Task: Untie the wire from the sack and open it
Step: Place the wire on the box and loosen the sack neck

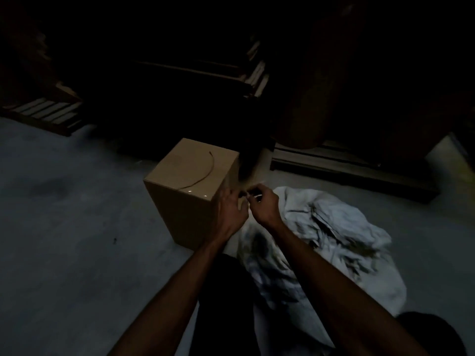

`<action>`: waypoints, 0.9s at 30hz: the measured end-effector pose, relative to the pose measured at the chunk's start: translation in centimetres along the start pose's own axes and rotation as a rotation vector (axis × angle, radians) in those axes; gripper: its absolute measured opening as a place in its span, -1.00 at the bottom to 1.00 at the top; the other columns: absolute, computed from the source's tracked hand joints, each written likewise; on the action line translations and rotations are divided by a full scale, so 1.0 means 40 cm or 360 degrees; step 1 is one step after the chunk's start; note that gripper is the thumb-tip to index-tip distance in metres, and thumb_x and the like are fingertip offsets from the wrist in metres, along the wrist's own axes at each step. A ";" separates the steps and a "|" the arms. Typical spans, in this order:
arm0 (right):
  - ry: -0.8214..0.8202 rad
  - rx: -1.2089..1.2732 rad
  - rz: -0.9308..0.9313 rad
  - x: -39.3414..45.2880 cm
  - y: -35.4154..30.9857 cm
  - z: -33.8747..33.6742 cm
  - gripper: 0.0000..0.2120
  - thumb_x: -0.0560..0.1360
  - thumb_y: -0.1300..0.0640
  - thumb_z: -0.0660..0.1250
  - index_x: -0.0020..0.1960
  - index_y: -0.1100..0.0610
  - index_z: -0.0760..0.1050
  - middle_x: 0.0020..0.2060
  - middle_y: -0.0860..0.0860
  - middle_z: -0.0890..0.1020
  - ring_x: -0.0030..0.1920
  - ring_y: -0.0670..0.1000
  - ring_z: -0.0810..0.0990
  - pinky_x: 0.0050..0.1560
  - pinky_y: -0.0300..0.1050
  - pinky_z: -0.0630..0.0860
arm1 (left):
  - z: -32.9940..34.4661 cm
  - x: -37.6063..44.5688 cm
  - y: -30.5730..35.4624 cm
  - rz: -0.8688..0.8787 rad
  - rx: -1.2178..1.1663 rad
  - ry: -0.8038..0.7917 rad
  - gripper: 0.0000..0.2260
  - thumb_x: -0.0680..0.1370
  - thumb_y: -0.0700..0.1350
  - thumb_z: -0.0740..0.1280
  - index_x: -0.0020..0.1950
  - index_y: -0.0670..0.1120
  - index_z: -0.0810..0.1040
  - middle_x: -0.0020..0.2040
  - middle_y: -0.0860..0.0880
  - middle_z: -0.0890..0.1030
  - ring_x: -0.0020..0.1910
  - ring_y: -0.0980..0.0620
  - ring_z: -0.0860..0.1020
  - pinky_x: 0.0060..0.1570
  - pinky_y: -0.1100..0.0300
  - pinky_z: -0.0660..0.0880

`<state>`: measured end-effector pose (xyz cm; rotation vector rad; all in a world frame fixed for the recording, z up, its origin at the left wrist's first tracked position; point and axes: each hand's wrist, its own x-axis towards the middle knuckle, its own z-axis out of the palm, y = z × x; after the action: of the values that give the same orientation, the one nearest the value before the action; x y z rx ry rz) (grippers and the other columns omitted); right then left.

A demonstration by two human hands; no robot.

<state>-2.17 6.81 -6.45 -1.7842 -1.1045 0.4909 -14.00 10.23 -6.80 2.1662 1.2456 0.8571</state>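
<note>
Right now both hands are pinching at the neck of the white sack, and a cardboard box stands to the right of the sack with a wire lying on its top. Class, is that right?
Not quite. In the head view the cardboard box stands to the left of the white sack, not the right. The rest holds: the left hand and right hand pinch at the sack's neck, and a wire lies on the box top.

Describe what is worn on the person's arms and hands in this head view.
Nothing is worn on them. The left hand and right hand are bare: no gloves, and no rings, watch or bands can be made out in the dim light. Both forearms are uncovered, with no sleeve reaching into view.
</note>
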 end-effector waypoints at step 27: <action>0.0110 -0.0429 0.0131 -0.483 0.440 -0.375 -0.47 0.46 0.16 0.33 0.40 0.29 0.41 0.27 0.22 0.55 0.28 0.19 0.52 0.35 -0.09 0.31 | 0.381 -0.329 0.306 0.0083 -0.0147 -0.0660 -0.38 0.58 0.06 0.21 0.58 0.25 0.01 0.04 -0.13 0.65 -0.03 -0.14 0.62 -0.02 0.00 0.57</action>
<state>6.99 -19.74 -17.32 -2.0722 -1.0927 0.3379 -1.02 -8.60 -12.45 2.1652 0.9277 0.4404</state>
